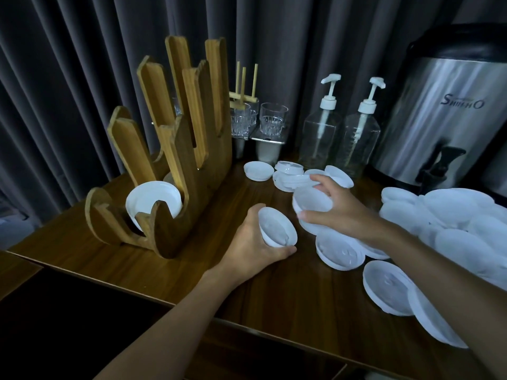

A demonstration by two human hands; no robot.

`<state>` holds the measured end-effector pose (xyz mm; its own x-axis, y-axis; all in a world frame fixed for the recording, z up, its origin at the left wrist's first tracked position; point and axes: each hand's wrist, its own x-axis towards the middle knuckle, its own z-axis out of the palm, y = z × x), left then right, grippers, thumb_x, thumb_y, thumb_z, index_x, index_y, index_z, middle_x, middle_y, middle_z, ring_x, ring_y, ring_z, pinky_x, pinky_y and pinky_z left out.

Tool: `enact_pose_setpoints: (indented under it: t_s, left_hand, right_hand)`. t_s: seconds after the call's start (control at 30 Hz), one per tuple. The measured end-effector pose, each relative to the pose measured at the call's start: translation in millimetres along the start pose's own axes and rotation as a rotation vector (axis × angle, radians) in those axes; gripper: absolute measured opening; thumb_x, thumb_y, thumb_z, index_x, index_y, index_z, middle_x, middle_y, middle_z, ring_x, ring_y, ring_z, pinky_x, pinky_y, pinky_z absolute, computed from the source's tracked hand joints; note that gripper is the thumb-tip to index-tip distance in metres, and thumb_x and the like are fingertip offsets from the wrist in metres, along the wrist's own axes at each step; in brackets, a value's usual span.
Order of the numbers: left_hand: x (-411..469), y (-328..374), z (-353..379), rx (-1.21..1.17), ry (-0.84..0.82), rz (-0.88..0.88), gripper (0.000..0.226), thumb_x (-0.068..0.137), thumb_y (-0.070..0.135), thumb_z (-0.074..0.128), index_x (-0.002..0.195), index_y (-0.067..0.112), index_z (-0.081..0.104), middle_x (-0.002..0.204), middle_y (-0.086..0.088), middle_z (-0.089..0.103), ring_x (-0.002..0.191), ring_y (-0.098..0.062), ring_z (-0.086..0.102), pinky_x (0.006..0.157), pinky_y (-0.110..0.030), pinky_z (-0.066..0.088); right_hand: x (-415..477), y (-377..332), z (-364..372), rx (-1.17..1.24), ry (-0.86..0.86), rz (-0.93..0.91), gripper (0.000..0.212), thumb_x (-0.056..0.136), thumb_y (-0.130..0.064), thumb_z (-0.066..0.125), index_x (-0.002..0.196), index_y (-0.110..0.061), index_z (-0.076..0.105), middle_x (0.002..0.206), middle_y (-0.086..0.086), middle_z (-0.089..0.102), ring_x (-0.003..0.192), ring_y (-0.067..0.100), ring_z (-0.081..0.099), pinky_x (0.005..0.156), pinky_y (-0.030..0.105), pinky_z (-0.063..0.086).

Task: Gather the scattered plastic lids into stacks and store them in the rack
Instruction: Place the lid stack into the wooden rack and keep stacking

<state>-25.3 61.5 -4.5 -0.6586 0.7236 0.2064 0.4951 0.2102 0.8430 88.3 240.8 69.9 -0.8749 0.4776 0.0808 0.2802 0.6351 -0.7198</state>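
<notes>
A wooden rack (pixel 175 171) stands at the left of the dark wooden table (pixel 274 297), with white lids (pixel 149 200) in its front slot. My left hand (pixel 255 245) grips a short stack of white lids (pixel 277 227) just right of the rack. My right hand (pixel 340 209) holds a larger tilted lid (pixel 310 202) by its rim, thumb underneath and fingers over the top. Loose lids lie below it (pixel 338 252), at the near right (pixel 386 287), piled at the far right (pixel 452 218), and behind the hands (pixel 288 174).
Two clear pump bottles (pixel 321 133) and a steel drinks dispenser (pixel 444 122) with a black tap stand at the back right. Glass tumblers (pixel 273 119) sit on metal stands behind the rack. Grey curtains hang behind. The table's front edge runs diagonally below my arms.
</notes>
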Motion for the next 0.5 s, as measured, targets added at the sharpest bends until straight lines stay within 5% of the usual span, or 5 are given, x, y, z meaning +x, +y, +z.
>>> enact_pose_setpoints:
  t_s: [0.07,0.13,0.27,0.5]
  left_hand:
    - [-1.4,1.8,0.4,-0.006,-0.010,0.012,0.107,0.063,0.044,0.093,0.146,0.030,0.027,0.129,0.017,0.045,0.120,-0.003,0.046,0.096,-0.022,0.050]
    - [-2.2,3.7,0.1,-0.024,-0.027,0.022,0.103,0.064,0.041,0.093,0.143,0.031,0.029,0.125,0.024,0.046,0.117,0.001,0.049,0.088,-0.012,0.049]
    - [-4.4,6.5,-2.3,-0.062,-0.008,0.042,0.102,0.065,0.034,0.094,0.143,0.027,0.030,0.118,0.030,0.045,0.110,0.021,0.046,0.081,0.001,0.043]
    - [-5.1,6.2,-4.8,-0.079,0.015,0.045,0.105,0.064,0.036,0.094,0.146,0.022,0.029,0.118,0.024,0.048,0.109,0.010,0.052,0.080,-0.003,0.046]
  right_hand:
    - [-3.4,-8.4,8.4,0.099,-0.065,-0.039,0.089,0.079,-0.039,0.082,0.151,-0.038,0.030,0.145,-0.009,0.041,0.135,0.008,0.037,0.093,0.014,0.038]
    - [-4.3,-14.7,18.7,0.096,-0.139,-0.087,0.092,0.080,-0.036,0.081,0.154,-0.034,0.027,0.144,-0.011,0.042,0.133,0.004,0.039,0.086,0.008,0.040]
    - [-1.0,-14.4,35.9,0.058,-0.263,-0.133,0.102,0.078,-0.039,0.084,0.157,-0.029,0.020,0.153,-0.004,0.041,0.138,0.007,0.040,0.112,0.031,0.040]
    - [1.8,-11.2,42.2,0.080,-0.342,-0.146,0.119,0.065,-0.059,0.085,0.157,-0.030,0.017,0.159,-0.007,0.033,0.145,0.005,0.033,0.119,0.035,0.033]
